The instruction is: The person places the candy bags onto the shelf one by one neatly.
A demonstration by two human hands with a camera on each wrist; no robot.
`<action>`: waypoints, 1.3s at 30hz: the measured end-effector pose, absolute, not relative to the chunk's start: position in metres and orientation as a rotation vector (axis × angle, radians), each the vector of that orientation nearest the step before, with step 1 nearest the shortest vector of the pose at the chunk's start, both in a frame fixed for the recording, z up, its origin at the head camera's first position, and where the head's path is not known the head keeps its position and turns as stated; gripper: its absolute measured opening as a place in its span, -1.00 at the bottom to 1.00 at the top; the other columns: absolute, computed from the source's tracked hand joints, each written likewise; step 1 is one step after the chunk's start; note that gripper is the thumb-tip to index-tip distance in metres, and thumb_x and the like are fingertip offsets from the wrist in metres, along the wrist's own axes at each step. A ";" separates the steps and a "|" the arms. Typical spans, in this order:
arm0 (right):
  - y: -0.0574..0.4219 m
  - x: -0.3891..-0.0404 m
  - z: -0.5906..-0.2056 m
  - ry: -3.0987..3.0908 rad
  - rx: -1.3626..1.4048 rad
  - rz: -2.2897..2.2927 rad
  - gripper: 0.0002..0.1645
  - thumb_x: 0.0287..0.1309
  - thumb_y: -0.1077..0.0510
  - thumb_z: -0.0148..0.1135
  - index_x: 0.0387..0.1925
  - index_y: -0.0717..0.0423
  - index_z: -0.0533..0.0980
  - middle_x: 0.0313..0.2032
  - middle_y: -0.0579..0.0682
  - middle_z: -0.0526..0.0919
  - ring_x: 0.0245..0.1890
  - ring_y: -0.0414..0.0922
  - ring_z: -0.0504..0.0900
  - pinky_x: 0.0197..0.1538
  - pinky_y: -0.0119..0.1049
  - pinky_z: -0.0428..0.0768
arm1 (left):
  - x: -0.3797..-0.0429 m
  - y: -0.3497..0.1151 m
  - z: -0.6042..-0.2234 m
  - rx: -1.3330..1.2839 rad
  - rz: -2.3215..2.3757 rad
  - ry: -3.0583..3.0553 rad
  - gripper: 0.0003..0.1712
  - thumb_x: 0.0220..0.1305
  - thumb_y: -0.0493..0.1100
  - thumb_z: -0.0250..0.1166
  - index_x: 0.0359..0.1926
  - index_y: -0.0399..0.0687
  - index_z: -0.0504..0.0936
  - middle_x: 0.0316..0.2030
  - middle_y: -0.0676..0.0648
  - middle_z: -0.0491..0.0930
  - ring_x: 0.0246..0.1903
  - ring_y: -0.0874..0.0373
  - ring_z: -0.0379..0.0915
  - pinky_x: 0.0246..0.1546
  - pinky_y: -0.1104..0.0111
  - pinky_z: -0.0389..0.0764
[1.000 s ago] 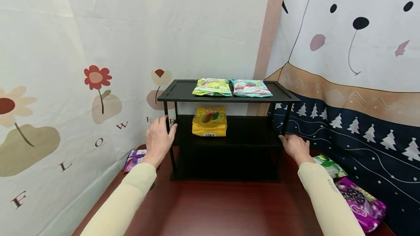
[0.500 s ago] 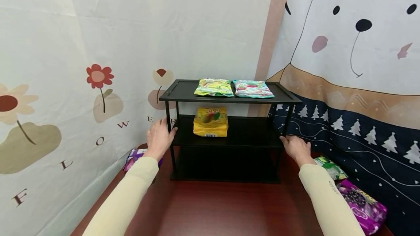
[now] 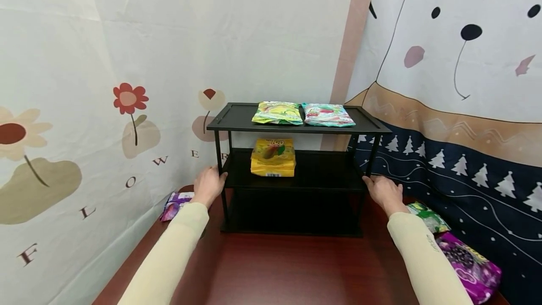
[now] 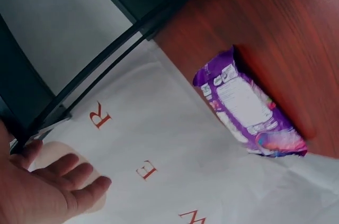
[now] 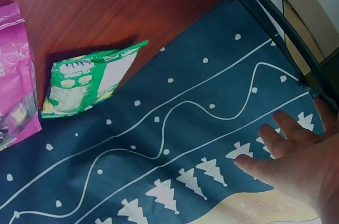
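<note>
A black three-tier shelf rack [image 3: 296, 129] stands on the table between my hands. My left hand [image 3: 208, 186] is at its left front post, level with the middle tier, thumb and forefinger pinching the frame. At the right front post my right hand [image 3: 384, 193] pinches the frame in the same way. In both wrist views the other fingers [image 4: 87, 195] spread loosely away from the metal. A yellow-green candy bag [image 3: 277, 113] and a light-blue candy bag [image 3: 328, 115] lie on the top tier. On the middle tier sits a yellow mango-print bag [image 3: 273, 158].
A purple packet [image 4: 243, 102] lies on the reddish-brown table [image 3: 262, 267] beyond my left wrist. To the right are a green-and-white bag [image 5: 87, 81] and a larger purple grape-print bag [image 3: 467, 267], against the dark printed cloth [image 3: 470, 201]. A pale printed cloth [image 3: 254, 36] hangs behind.
My left hand has slid a little down the left post, and its raised fingers have come lower to the middle tier. My right hand stays in place. The head view has shifted slightly.
</note>
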State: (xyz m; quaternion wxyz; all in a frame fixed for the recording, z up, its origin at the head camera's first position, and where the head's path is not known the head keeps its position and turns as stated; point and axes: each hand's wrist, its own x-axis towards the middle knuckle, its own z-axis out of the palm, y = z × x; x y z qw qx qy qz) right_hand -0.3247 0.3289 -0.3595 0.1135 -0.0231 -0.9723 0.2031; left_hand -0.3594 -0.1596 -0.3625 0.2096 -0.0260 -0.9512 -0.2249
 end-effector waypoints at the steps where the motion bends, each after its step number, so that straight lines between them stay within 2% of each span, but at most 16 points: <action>1: 0.329 -0.325 -0.360 -2.854 -0.068 0.602 -0.26 0.54 -0.17 -0.22 0.29 0.41 0.38 0.30 0.46 0.32 0.30 0.45 0.22 0.28 0.48 -0.09 | -0.360 -0.160 -0.363 -0.071 -0.659 -2.659 -0.53 0.49 -0.07 0.11 0.20 -0.35 0.51 0.01 -0.41 0.56 -0.02 -0.37 0.50 -0.05 -0.19 0.48; 5: 0.332 -0.323 -0.359 -2.866 -0.061 0.596 -0.24 0.54 -0.18 -0.24 0.30 0.42 0.36 0.30 0.46 0.31 0.30 0.45 0.21 0.28 0.48 -0.08 | -0.362 -0.159 -0.366 -0.074 -0.772 -2.709 -0.45 0.55 -0.08 0.00 0.37 -0.36 0.35 0.15 -0.42 0.50 0.09 -0.36 0.46 0.04 -0.18 0.46; 8: 0.334 -0.322 -0.358 -2.875 -0.055 0.571 -0.24 0.54 -0.18 -0.24 0.30 0.42 0.37 0.30 0.46 0.32 0.30 0.45 0.21 0.28 0.48 -0.07 | -0.362 -0.158 -0.367 -0.065 -0.810 -2.744 -0.44 0.57 -0.07 -0.05 0.40 -0.34 0.31 0.21 -0.41 0.46 0.15 -0.36 0.41 0.11 -0.20 0.40; 15: 0.342 -0.315 -0.356 -2.900 -0.009 0.504 -0.23 0.54 -0.19 -0.26 0.30 0.42 0.36 0.29 0.48 0.32 0.27 0.48 0.23 0.22 0.50 -0.01 | -0.360 -0.155 -0.369 -0.040 -0.837 -2.797 -0.43 0.58 0.03 -0.09 0.37 -0.23 0.41 0.21 -0.36 0.48 0.18 -0.36 0.40 0.12 -0.23 0.36; 20: 0.354 -0.312 -0.360 -2.897 -0.003 0.486 -0.10 0.51 -0.33 -0.40 0.39 0.35 0.27 0.32 0.49 0.25 0.28 0.50 0.19 0.20 0.54 -0.06 | -0.360 -0.154 -0.368 -0.024 -0.846 -2.817 -0.42 0.57 0.08 -0.10 0.37 -0.16 0.43 0.22 -0.34 0.49 0.21 -0.34 0.37 0.14 -0.28 0.30; 25: 0.380 -0.302 -0.364 -2.946 -0.084 0.502 0.06 0.43 -0.45 -0.58 0.45 0.36 0.12 0.32 0.55 0.19 0.26 0.56 0.15 0.18 0.55 -0.07 | -0.359 -0.151 -0.364 -0.010 -0.862 -2.837 -0.40 0.57 0.09 -0.11 0.41 -0.18 0.38 0.28 -0.32 0.43 0.27 -0.34 0.30 0.18 -0.29 0.22; 28: 0.402 -0.292 -0.366 -2.987 -0.152 0.507 0.11 0.40 -0.48 -0.60 0.45 0.41 0.05 0.32 0.59 0.13 0.25 0.59 0.12 0.17 0.55 -0.05 | -0.357 -0.149 -0.363 -0.002 -0.859 -2.843 -0.40 0.58 0.08 -0.11 0.40 -0.18 0.39 0.29 -0.31 0.43 0.27 -0.34 0.30 0.19 -0.31 0.18; 34: 0.452 -0.268 -0.372 -3.090 -0.344 0.490 0.21 0.35 -0.53 -0.50 0.39 0.56 -0.02 0.28 0.67 0.04 0.20 0.64 0.10 0.07 0.55 0.12 | -0.357 -0.148 -0.361 0.006 -0.832 -2.837 -0.42 0.57 0.07 -0.09 0.38 -0.19 0.42 0.28 -0.31 0.43 0.27 -0.34 0.30 0.22 -0.34 0.10; 36: 0.465 -0.261 -0.374 -3.125 -0.513 0.487 0.19 0.37 -0.51 -0.44 0.35 0.59 -0.01 0.25 0.70 0.06 0.18 0.65 0.12 0.10 0.54 0.16 | -0.357 -0.149 -0.361 0.002 -0.824 -2.837 -0.42 0.57 0.06 -0.08 0.38 -0.19 0.42 0.28 -0.31 0.43 0.27 -0.35 0.30 0.23 -0.35 0.08; 39: 0.477 -0.249 -0.378 -3.147 -0.829 0.473 0.08 0.43 -0.39 -0.35 0.24 0.68 0.08 0.14 0.71 0.19 0.11 0.59 0.26 0.14 0.42 0.29 | -0.357 -0.149 -0.361 -0.003 -0.822 -2.839 -0.42 0.58 0.06 -0.08 0.39 -0.20 0.41 0.28 -0.31 0.43 0.27 -0.35 0.29 0.25 -0.36 0.05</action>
